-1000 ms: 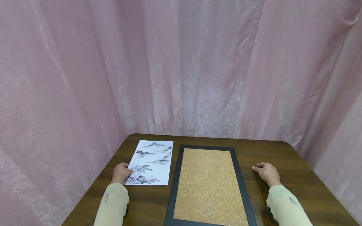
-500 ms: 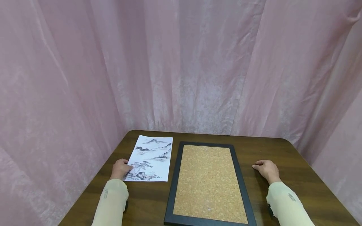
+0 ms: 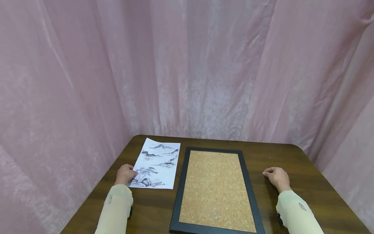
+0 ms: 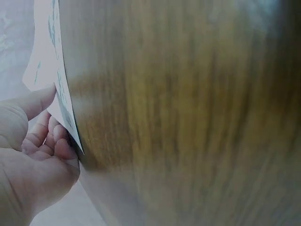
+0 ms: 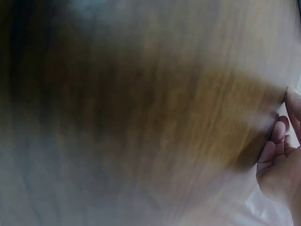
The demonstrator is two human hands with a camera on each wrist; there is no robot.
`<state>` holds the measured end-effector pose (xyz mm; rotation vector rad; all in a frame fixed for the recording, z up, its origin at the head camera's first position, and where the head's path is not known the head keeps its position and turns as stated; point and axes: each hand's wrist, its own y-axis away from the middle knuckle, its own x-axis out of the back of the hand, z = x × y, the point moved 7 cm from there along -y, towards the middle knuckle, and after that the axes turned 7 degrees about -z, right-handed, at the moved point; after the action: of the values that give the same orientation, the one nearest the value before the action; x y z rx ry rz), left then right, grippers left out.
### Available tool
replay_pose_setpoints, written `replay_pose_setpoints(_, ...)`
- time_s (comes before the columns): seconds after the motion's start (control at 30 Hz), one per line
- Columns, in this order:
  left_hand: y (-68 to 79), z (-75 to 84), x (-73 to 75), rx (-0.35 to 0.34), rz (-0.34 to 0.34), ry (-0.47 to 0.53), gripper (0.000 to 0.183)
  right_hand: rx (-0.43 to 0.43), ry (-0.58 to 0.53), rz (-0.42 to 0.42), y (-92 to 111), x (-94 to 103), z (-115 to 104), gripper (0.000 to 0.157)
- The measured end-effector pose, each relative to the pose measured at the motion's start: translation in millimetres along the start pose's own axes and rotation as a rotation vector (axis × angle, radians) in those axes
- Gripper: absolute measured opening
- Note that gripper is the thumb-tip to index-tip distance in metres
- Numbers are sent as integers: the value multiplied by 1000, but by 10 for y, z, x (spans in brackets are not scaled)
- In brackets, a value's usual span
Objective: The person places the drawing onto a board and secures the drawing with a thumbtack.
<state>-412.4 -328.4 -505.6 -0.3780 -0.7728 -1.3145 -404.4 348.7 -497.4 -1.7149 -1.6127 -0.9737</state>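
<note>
A white sheet of paper (image 3: 157,165) printed with an ink landscape lies at the left of the table, its far left corner raised a little. My left hand (image 3: 125,174) pinches its left edge near the bottom. In the left wrist view the thumb (image 4: 42,100) is on top of the sheet and the curled fingers (image 4: 49,136) are under its edge. My right hand (image 3: 277,178) rests on the table to the right with loosely curled fingers and holds nothing. Between the hands lies a black frame (image 3: 246,182) around a cork panel (image 3: 216,188).
The dark brown wooden table (image 3: 155,211) has rounded far corners. Pink curtains (image 3: 204,65) hang behind it and along both sides.
The left hand's grip has raised the sheet's far left corner slightly off the table. The head view has tilted a little. My right hand stays nearly in place, and the frame has not moved.
</note>
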Motion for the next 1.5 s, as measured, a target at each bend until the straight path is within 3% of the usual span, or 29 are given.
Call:
replay_pose_setpoints(0.23,67,120,48,-79,70,-84,24,17,13,5,-19,57,-26,29)
replay_pose_setpoints(0.47,37,78,53,-98,43,-23,24,15,5,1,-5,56,24,30)
replay_pose_setpoints(0.63,-51,1,43,-107,-24,145,28,10,-9,5,11,51,40,31)
replay_pose_setpoints(0.73,-71,-62,47,-77,-64,261,31,2,-15,4,9,40,36,31)
replay_pose_setpoints(0.97,-9,-108,84,-10,-123,605,26,6,-13,21,6,30,-3,30)
replay_pose_setpoints(1.33,58,171,21,-36,-206,952,3,-14,-38,6,8,5,34,29)
replay_pose_setpoints(1.5,80,353,-111,-75,-236,987,9,1,-41,5,14,4,-13,30)
